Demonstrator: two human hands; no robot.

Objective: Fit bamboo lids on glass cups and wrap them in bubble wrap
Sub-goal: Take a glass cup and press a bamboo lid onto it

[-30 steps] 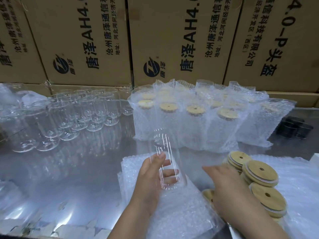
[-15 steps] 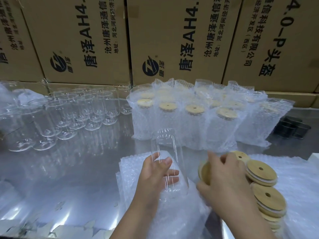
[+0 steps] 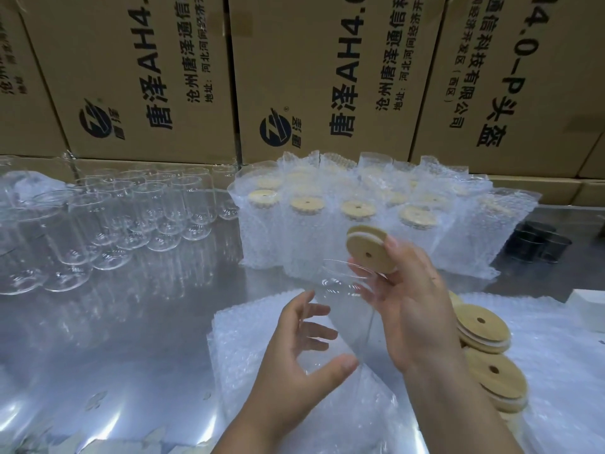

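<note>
Well into the batch, by the look of it. Wrapped cups (image 3: 376, 231) w/ lids on, standing in rows at back centre, bubble wrap open at the tops. Bare cups (image 3: 114, 224) still waiting at left, many, no lids, no wrap. Spare lids (image 3: 484, 332) stacked at right, overlapping, on bubble wrap. So: a good share done, about as much left, judging by the two groups.

Current cup (image 3: 340, 309) mid-step: no lid yet, no wrap yet. Held upright above the wrap sheets (image 3: 262, 371), near centre; clear glass, rim faint, base hard to make out. Lid (image 3: 371, 249) tilted, just above and behind the rim at its right side, not seated. Whether lid edge touches rim: can't tell.

Left hand (image 3: 304, 355) around the cup's lower half, thumb in front, fingers curled behind the glass; loose-looking but holding. Forearm coming up from bottom centre.

Right hand (image 3: 409, 309) raised over the cup's right side, palm toward the cup, pinching the lid between thumb and fingertips at its lower right edge. Other fingers seem to rest against the glass near the rim.

Next, prob.: level the lid, press onto rim, then lay cup on a sheet and roll.
</note>
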